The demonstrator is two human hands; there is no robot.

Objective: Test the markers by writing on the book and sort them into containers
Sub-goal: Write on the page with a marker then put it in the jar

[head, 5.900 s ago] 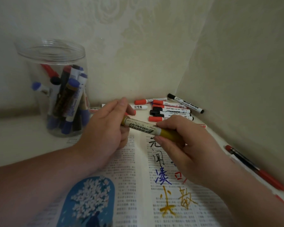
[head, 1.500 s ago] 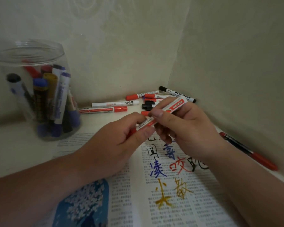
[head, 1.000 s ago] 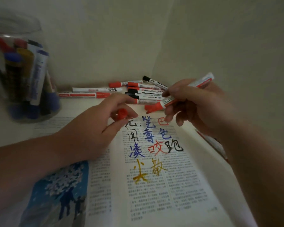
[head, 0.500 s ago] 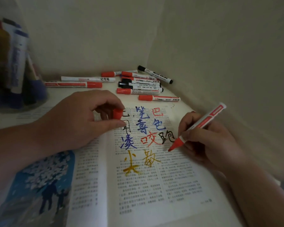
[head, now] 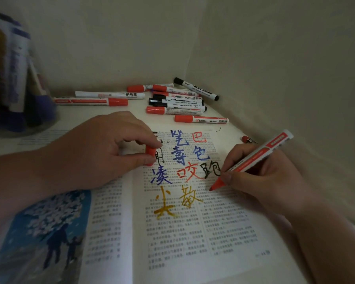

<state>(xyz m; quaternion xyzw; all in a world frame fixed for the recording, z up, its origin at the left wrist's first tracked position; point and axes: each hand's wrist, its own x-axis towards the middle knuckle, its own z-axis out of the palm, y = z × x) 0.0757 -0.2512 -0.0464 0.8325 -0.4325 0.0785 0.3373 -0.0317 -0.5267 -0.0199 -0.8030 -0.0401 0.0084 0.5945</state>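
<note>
An open book (head: 193,232) lies in front of me, its right page marked with blue, red, black and yellow handwritten characters. My right hand (head: 262,179) grips an uncapped red marker (head: 254,160) like a pen, its tip on or just over the page right of the yellow characters. My left hand (head: 103,152) rests on the book's middle and pinches the red cap (head: 150,153) between thumb and forefinger. A clear jar (head: 14,78) holding several markers stands blurred at the far left.
Several red-capped and black-capped markers (head: 172,101) lie loose on the white table beyond the book, in the corner of two beige walls. Another red pen (head: 246,139) lies by the right wall, mostly hidden behind my right hand.
The cap came off the red marker into my left hand. My right hand swung the marker down to the right page, and now its tip is lower on the page.
</note>
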